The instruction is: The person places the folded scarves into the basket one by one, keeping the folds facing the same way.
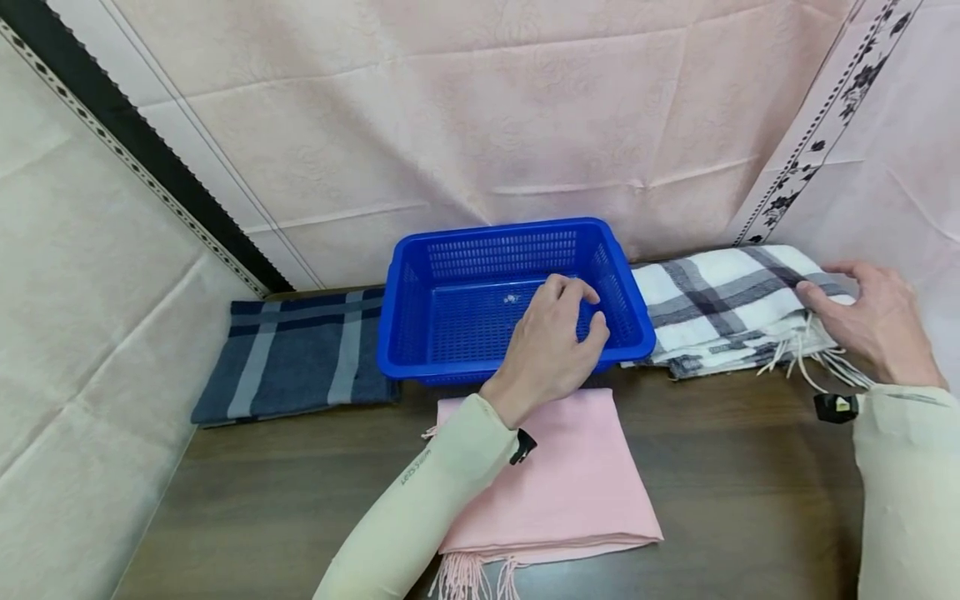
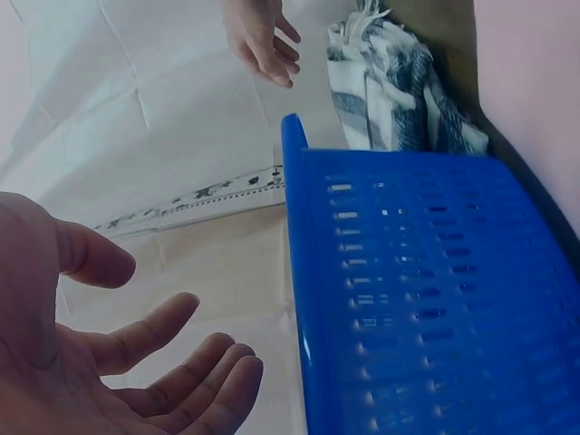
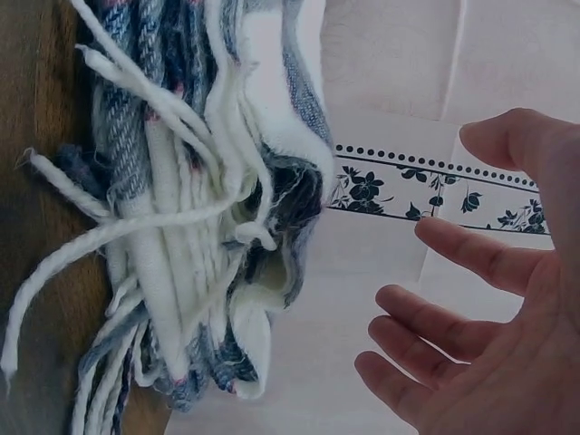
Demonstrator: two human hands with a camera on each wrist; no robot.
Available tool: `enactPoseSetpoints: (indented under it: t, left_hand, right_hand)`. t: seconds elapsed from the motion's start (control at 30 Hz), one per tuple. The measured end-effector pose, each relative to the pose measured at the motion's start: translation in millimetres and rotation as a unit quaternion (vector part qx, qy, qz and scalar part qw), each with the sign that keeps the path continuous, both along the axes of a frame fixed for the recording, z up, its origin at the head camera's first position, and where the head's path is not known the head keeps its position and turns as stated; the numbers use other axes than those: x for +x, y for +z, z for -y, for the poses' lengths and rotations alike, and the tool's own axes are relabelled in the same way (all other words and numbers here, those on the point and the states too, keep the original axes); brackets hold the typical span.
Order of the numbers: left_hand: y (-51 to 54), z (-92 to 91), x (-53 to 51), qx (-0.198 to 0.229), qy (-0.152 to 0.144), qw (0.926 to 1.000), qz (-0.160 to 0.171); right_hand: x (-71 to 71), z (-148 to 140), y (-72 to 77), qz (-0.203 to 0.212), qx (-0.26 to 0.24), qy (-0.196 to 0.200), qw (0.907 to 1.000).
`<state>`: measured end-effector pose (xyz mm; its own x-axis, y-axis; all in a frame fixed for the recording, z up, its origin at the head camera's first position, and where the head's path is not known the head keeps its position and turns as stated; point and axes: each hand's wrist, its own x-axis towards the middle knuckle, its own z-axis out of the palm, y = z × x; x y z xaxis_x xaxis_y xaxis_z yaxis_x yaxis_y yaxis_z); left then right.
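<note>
A blue plastic basket (image 1: 480,367) stands against the back cloth. Above its front right part hovers my left hand (image 1: 551,337), fingers loosely bent and nothing held; in the left wrist view the hand (image 2: 136,353) is apart from the basket's side (image 2: 435,299). To the basket's right lies a folded white and dark plaid scarf (image 1: 712,300) with white fringe. My right hand (image 1: 873,321) is at that scarf's right end. In the right wrist view its fingers (image 3: 444,349) are spread, with a gap between them and the scarf (image 3: 163,272).
A folded pink scarf (image 1: 570,492) with fringe lies in front of the basket, partly under my left forearm. Left of the basket is a folded dark blue striped scarf (image 1: 300,354). Cloth-covered walls (image 1: 450,125) bound the wooden table (image 1: 300,500) at the back and both sides.
</note>
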<state>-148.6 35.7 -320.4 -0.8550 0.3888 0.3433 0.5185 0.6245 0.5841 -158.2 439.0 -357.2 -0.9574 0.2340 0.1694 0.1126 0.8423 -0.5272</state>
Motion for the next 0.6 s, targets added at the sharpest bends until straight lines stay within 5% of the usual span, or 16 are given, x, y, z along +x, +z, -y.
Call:
enactPoseSetpoints:
  t: [0.6]
  left_hand:
    - [-1.7, -36.6, 0.8, -0.038, -0.02, 0.9987, 0.028]
  right_hand:
    - [-1.4, -8.0, -3.2, 0.015, -0.009, -0.027, 0.9995]
